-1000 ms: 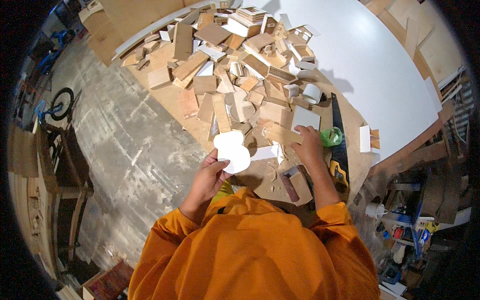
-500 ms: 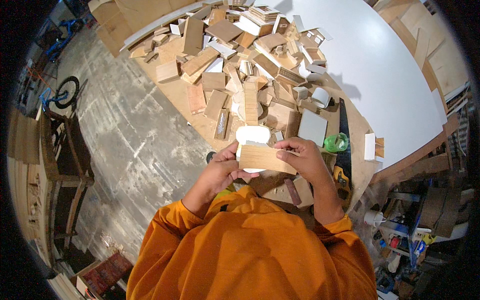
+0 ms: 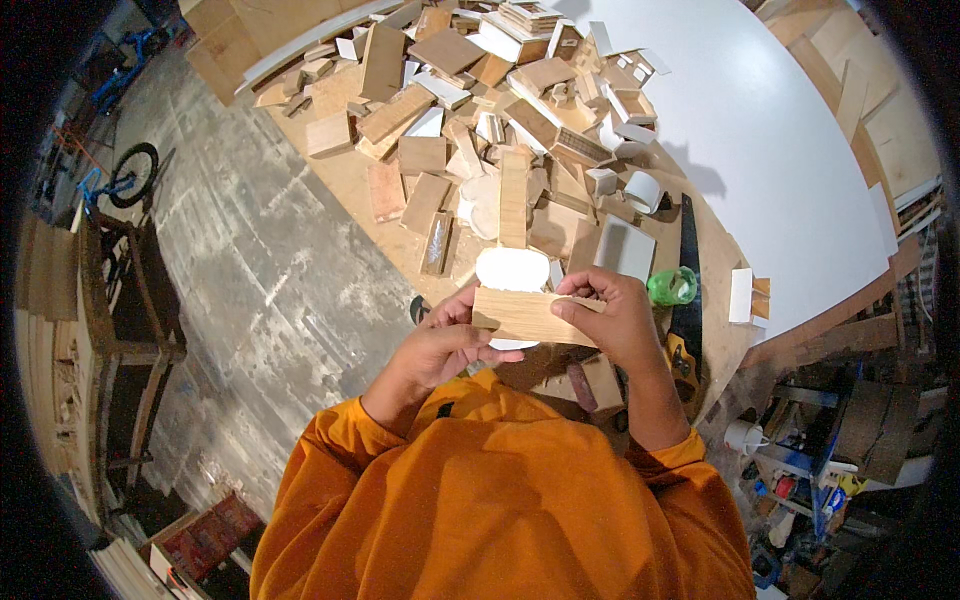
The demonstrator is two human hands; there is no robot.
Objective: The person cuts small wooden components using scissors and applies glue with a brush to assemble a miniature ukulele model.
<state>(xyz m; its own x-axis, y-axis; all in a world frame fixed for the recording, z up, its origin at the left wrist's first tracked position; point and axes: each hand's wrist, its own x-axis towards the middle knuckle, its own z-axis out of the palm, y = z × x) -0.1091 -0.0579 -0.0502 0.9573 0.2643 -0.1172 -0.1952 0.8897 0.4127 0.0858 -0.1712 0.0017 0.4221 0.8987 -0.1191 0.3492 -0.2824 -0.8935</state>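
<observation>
A flat, light-brown wooden board (image 3: pixel 530 317) is held level between my two hands in front of my body. My left hand (image 3: pixel 440 340) grips its left end, thumb on top and fingers underneath. At the right end, my right hand (image 3: pixel 615 308) pinches it between thumb and fingers. Behind the board's far edge shows a white piece with rounded corners (image 3: pixel 512 268), and more white peeks out below the near edge; whether a hand also supports it is hidden. A narrow wooden strip (image 3: pixel 513 195) extends away from the white piece toward the pile.
Wooden offcuts (image 3: pixel 425 155) lie heaped across the far worktable. To the right are a green plastic bottle piece (image 3: pixel 672 287), a white cup (image 3: pixel 641 193) and a handsaw (image 3: pixel 686 270) with a yellow handle. A white sheet (image 3: pixel 780 130) covers the right side; a bicycle wheel (image 3: pixel 134 176) stands far left.
The board has shifted slightly and now covers a grey patch that showed on the white piece. Both hands keep their hold, and the view has moved a little.
</observation>
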